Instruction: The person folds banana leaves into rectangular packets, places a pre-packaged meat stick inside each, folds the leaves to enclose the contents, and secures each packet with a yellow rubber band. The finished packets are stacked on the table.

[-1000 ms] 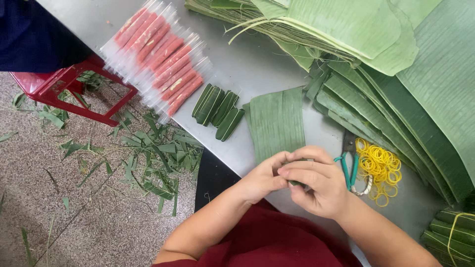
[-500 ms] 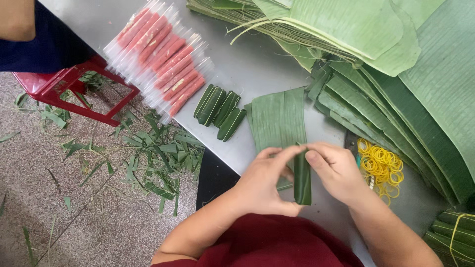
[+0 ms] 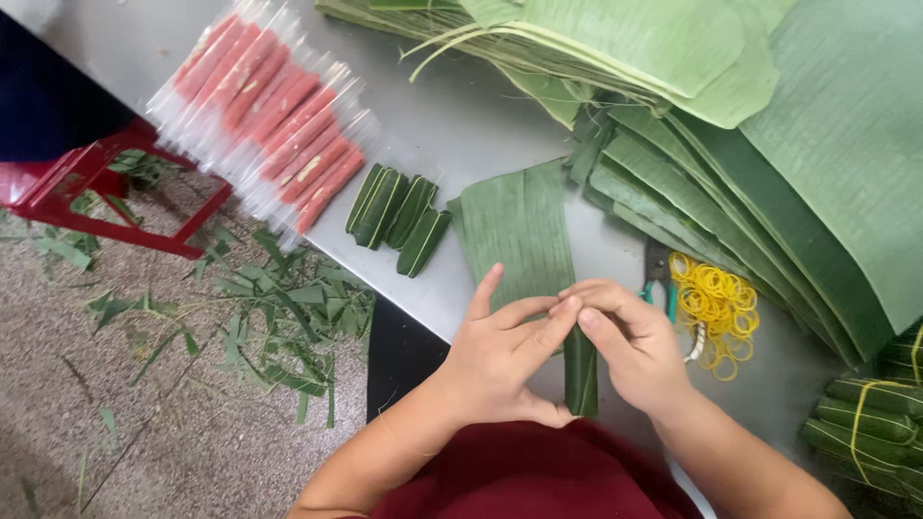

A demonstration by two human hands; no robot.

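Note:
Both hands meet over a narrow roll wrapped in green leaf [image 3: 580,373] at the near edge of a grey table [image 3: 461,125]. My left hand [image 3: 500,360] cups the roll from the left, thumb under it and index finger raised. My right hand [image 3: 630,346] pinches its upper end from the right. The roll lies on the near end of a flat cut leaf strip [image 3: 516,231]. Several finished leaf-wrapped rolls [image 3: 399,213] lie just left of that strip.
Pink sausages in clear plastic sleeves [image 3: 264,111] are stacked at the table's left. Large banana leaves [image 3: 769,125] cover the right. Yellow rubber bands [image 3: 713,306] and teal-handled scissors [image 3: 658,279] lie right of my hands. Tied bundles [image 3: 870,418] sit far right; a red stool [image 3: 87,187] stands below.
My hands, clasped together a second ago, spread apart to show the leaf roll, then came together again on it, with my left index finger now lifted.

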